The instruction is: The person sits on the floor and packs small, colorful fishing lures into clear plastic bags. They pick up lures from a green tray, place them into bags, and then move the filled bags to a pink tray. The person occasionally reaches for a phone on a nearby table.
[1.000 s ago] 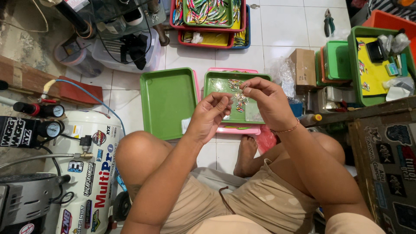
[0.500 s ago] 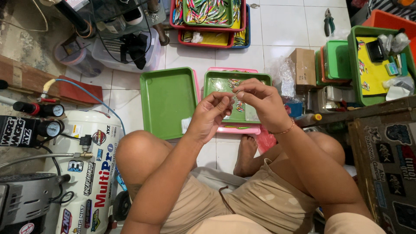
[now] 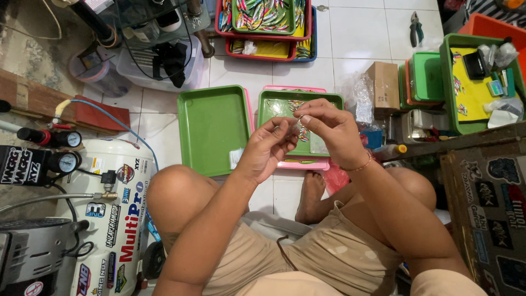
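My left hand [image 3: 269, 149] and my right hand [image 3: 327, 129] meet above a green tray [image 3: 274, 101] that holds several small fishing lures. Both hands pinch one small, pale lure [image 3: 296, 124] between their fingertips. The lure is mostly hidden by my fingers. The green tray rests on a pink tray [image 3: 303, 164]. To its left lies a second green tray [image 3: 210, 127] with only a small clear packet in its near corner. I sit on the tiled floor with my knees raised under my arms.
An air compressor tank [image 3: 104, 219] with gauges stands at the left. Stacked trays of colourful lures [image 3: 263, 22] sit at the top. A cardboard box [image 3: 383, 82], plastic bags, more trays [image 3: 471, 82] and pliers [image 3: 415, 27] crowd the right. A stickered case [image 3: 487, 214] stands beside my right knee.
My right hand has drawn slightly left and nearer to my left hand. Both stay pinched on the small lure above the tray.
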